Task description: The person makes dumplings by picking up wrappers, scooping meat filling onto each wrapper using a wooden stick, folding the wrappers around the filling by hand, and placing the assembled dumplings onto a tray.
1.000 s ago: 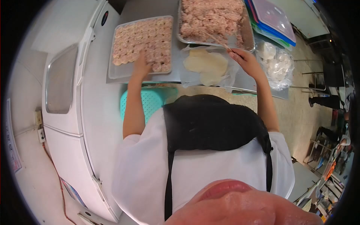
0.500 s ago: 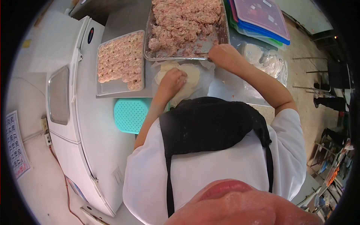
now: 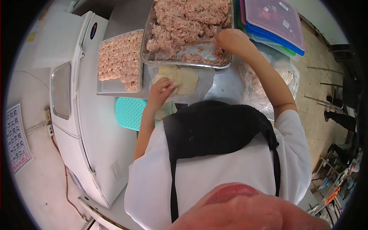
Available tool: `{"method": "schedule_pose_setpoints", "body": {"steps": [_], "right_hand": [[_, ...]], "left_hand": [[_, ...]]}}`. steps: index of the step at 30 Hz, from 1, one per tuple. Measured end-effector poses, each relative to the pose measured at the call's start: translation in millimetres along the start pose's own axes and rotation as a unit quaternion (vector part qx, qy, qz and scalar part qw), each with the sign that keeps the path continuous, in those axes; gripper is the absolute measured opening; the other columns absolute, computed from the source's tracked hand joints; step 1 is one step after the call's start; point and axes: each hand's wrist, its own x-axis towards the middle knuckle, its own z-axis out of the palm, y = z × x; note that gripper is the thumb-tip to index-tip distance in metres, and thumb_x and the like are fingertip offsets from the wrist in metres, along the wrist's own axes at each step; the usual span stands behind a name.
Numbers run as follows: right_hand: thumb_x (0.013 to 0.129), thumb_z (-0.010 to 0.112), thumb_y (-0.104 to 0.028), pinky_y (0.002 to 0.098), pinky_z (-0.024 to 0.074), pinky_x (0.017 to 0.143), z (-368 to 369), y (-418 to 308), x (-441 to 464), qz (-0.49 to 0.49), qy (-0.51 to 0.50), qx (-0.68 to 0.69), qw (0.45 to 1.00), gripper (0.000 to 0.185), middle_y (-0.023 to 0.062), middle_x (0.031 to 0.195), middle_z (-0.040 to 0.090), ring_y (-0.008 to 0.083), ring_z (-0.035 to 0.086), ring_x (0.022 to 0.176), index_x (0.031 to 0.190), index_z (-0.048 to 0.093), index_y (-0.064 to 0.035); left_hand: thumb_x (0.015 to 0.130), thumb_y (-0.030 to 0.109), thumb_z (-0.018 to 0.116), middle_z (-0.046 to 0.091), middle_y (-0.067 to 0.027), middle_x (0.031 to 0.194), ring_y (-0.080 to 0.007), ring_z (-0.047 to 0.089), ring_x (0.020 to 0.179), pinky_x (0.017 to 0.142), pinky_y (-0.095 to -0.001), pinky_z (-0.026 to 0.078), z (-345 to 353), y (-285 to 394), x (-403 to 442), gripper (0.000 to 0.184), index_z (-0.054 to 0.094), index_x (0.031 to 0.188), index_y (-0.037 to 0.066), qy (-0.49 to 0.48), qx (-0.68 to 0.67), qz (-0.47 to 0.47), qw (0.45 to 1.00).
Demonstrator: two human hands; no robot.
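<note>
Food-prep kitchen with meat tray (image 3: pixel 187 62)

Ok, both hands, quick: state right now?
Left hand: fingers curled at the dough wrappers; grip on one unclear.
Right hand: at the minced-meat tray; grip hidden, can't tell.

bright, diffuse light; glare on metal table (image 3: pixel 225 85); fisheye bending, black corners.

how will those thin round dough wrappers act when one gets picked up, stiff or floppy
Probably floppy: the dough wrappers look thin and lie flat on the sheet. They overlap, so a neighbor may cling and come along. That thinness also suggests one could stretch or tear if tugged.
</note>
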Motion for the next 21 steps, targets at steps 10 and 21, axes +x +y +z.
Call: {"method": "schedule_pose_setpoints", "body": {"steps": [10,21], "right_hand": [[0.086,0.056,-0.033,0.0426,0.0511,0.064,-19,-33,-12,0.068,-0.071,-0.021,0.995,0.031,0.0135,0.075,0.065,0.0304,0.065,0.077,0.078,0.068,-0.006],[0.091,0.055,-0.033,0.0307,0.0446,0.053,24,-92,-5,0.156,-0.026,0.317,0.935,0.03,0.0069,0.064,0.057,0.0154,0.056,0.057,0.087,0.068,-0.0056]], "left_hand": [[0.095,0.02,0.052,0.062,-0.0103,0.11,-0.0205,0.062,0.099,0.085,-0.0345,0.052,-43,-1,37,0.03,0.054,0.116,-0.002,0.177,-0.508,-0.039,0.842],[0.095,0.013,0.048,0.058,-0.0151,0.117,-0.0263,0.058,0.109,0.094,-0.0398,0.048,-91,-23,83,0.032,0.048,0.123,-0.003,0.277,-0.596,-0.045,0.752]]}}
